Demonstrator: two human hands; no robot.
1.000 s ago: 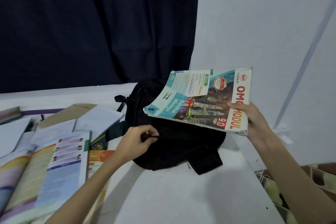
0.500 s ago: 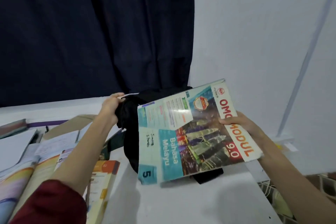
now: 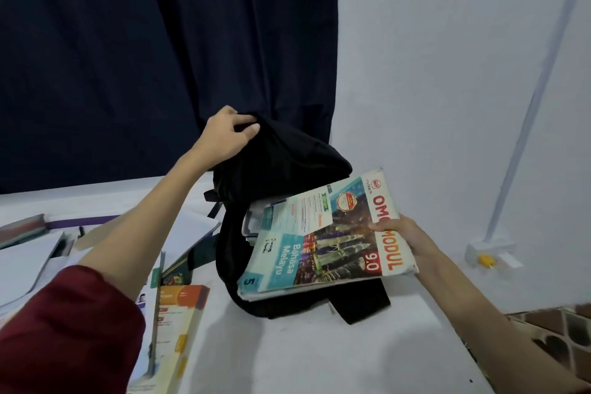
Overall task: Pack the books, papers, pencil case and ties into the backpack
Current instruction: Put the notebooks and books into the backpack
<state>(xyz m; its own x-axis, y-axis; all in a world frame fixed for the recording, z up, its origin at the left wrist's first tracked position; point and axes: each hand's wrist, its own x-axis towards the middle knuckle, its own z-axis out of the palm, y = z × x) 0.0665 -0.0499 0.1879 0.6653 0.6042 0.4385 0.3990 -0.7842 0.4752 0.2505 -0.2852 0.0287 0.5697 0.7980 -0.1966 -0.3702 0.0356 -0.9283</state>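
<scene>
White table [image 3: 287, 355], workbook [image 3: 323, 243] tilted, short edge entering black backpack [image 3: 287, 163]

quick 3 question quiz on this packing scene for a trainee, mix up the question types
1. True or false: the left hand grips the top of the black backpack.
2. The right hand holds: A) a pencil case B) the Bahasa Melayu workbook C) a tie
3. Fill in: the orange book lies on the white table to the ______ of the backpack, from the person's view.

Key: 1 true; 2 B; 3 left
</scene>
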